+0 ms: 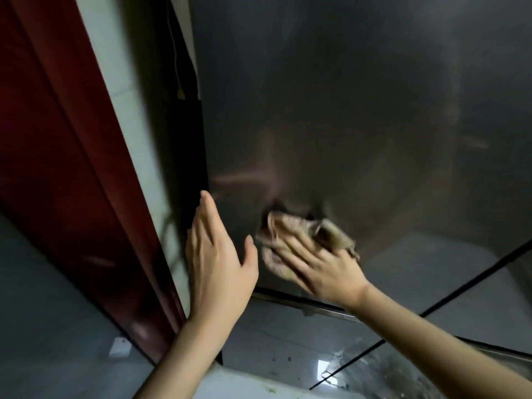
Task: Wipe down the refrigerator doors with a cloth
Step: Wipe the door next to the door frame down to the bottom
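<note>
Wiping step: the cloth is pressed to the lower refrigerator door by the flat-fingered right hand; the left hand is held open, empty. Upward strokes are probably needed next.

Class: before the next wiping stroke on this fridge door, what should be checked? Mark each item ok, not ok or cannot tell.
1. Cloth lies against the refrigerator door: ok.
2. Right hand presses the cloth with flat, spread fingers: ok.
3. Left hand is open and holds nothing: ok.
4. Left hand touches the door's left edge to steady it: cannot tell.
5. Door surface above the cloth is free of smears: cannot tell, because of reflections and blur.
</note>
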`<control>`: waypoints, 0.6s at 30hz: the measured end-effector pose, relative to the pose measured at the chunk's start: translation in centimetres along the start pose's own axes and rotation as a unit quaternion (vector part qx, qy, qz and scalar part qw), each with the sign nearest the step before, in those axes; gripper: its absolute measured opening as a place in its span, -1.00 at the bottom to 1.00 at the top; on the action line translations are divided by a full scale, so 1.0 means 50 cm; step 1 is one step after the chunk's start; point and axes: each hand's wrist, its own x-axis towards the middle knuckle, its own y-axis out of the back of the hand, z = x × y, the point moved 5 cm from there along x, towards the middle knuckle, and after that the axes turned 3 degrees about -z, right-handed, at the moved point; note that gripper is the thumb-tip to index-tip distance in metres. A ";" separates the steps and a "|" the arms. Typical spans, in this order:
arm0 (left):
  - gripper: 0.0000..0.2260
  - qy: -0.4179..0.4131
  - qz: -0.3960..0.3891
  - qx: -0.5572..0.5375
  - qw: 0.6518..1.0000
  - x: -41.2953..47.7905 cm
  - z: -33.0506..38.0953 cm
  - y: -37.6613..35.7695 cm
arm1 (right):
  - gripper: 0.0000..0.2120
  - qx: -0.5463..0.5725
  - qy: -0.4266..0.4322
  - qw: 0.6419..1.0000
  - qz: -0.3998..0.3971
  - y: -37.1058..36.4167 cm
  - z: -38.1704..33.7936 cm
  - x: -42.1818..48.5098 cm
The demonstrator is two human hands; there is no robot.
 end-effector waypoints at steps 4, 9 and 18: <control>-0.40 -0.010 -0.001 -0.056 0.998 0.014 -0.025 0.024 | -0.43 0.043 -0.007 0.997 -0.058 0.020 0.001 0.037; -0.49 0.061 0.009 -0.210 0.976 0.048 -0.063 0.036 | -0.48 -0.003 -0.126 0.985 0.121 0.168 0.078 0.233; -0.55 0.124 -0.003 -0.300 0.946 0.056 -0.109 0.068 | -0.43 0.082 -0.025 0.991 -0.103 0.027 -0.065 0.163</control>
